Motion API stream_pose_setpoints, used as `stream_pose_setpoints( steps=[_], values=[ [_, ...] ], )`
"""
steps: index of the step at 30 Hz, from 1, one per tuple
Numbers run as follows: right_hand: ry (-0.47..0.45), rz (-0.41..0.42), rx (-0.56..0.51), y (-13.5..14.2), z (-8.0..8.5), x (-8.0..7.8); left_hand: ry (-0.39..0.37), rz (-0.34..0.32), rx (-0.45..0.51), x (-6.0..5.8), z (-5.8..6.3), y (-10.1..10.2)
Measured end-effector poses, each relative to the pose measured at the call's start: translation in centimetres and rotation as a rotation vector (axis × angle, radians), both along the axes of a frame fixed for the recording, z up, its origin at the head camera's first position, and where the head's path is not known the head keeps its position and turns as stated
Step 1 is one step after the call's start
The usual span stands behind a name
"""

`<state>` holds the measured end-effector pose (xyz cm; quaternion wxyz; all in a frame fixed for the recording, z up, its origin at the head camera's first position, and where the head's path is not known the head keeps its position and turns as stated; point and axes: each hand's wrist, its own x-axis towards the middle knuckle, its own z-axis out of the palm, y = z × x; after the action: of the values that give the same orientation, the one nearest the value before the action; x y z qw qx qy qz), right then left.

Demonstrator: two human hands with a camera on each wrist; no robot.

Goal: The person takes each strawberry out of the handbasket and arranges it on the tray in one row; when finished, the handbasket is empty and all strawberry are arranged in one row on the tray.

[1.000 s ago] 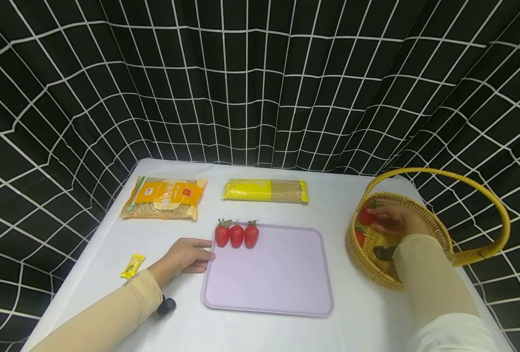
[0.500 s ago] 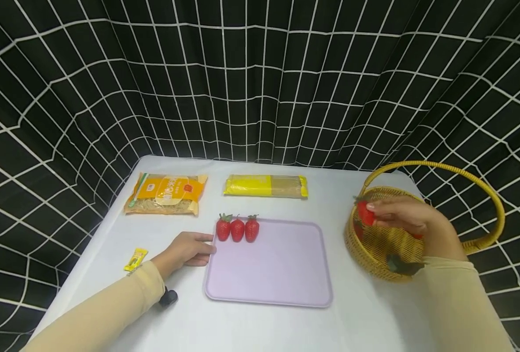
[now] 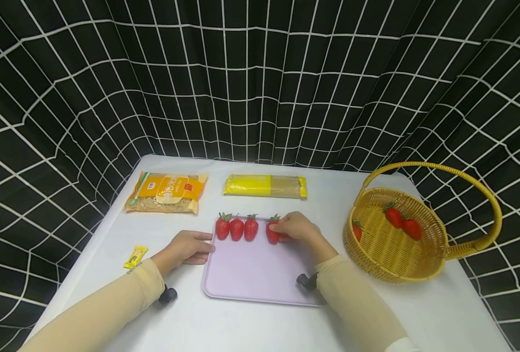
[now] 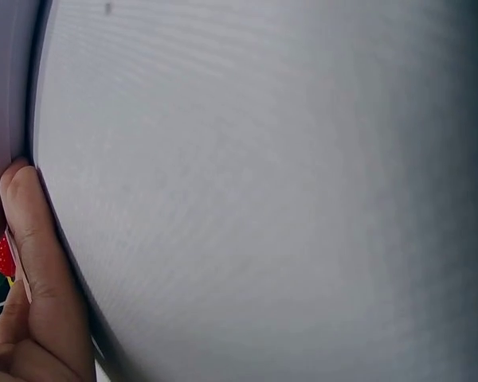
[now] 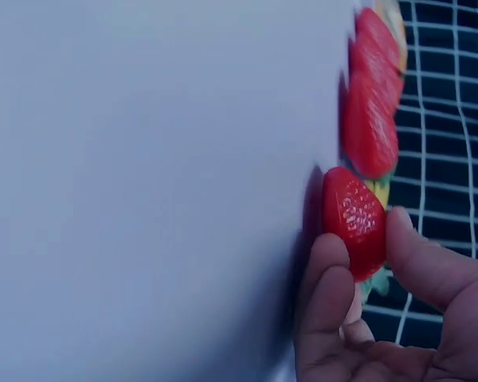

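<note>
A lavender tray (image 3: 255, 274) lies on the table, with three red strawberries (image 3: 237, 230) side by side along its far left edge. My left hand (image 3: 192, 248) holds the tray's left rim; in the left wrist view the thumb is at the inner side and a finger (image 4: 36, 231) at the outer side. Over the tray's far edge, to the right of that row, my right hand (image 3: 297, 227) pinches a fourth strawberry (image 5: 354, 219) between thumb and fingers. Its tip points toward me and its green leaves face the back.
A wicker basket (image 3: 352, 254) with a tall handle stands at the right, several strawberries (image 3: 411, 229) inside. Behind the tray lies a yellow noodle packet (image 3: 264, 186), and an orange bag (image 3: 167, 193) sits back left. A small yellow wrapped sweet (image 3: 135, 257) is near my left forearm.
My right hand has lifted a strawberry out of the basket and carried it left to the tray's far edge. The left hand has stayed at the tray's left rim.
</note>
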<state>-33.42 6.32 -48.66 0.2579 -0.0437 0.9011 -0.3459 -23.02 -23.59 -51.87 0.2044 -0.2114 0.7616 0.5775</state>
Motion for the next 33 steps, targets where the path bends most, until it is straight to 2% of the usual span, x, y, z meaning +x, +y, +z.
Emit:
stream_pose_setpoints(
  steps=[6,9,14,16,20,23,26,28,30,33],
  values=[
    [0.021,-0.033,-0.026,-1.9,-0.1,0.1,-0.008,-0.004,-0.008,-0.2,0.4,0.2],
    [0.004,-0.056,-0.035,-2.1,0.0,0.0,-0.011,-0.006,-0.005,-0.3,0.5,0.3],
    [-0.010,-0.068,-0.019,-1.1,0.5,-0.3,-0.017,-0.011,0.001,-0.5,0.4,0.5],
    [-0.011,-0.032,-0.037,0.1,1.2,-0.4,-0.019,-0.011,-0.001,-0.5,0.4,0.5],
    [-0.076,0.085,-0.194,4.7,3.9,-1.0,-0.022,-0.006,-0.009,-0.3,0.5,0.4],
    [-0.177,0.166,-0.344,10.0,6.4,-1.8,-0.021,-0.003,-0.010,-0.2,0.5,0.3],
    [-0.250,0.233,-0.464,16.3,8.2,-2.9,-0.019,-0.003,-0.007,-0.1,0.5,0.3],
    [-0.299,0.257,-0.525,20.4,8.7,-3.9,-0.018,-0.003,-0.005,-0.1,0.5,0.2],
    [-0.375,0.248,-0.585,24.0,8.6,-4.8,-0.018,-0.002,0.001,0.0,0.4,0.2],
    [-0.513,0.163,-0.606,27.6,7.4,-5.7,-0.023,-0.002,0.009,0.0,0.4,0.1]
  ],
)
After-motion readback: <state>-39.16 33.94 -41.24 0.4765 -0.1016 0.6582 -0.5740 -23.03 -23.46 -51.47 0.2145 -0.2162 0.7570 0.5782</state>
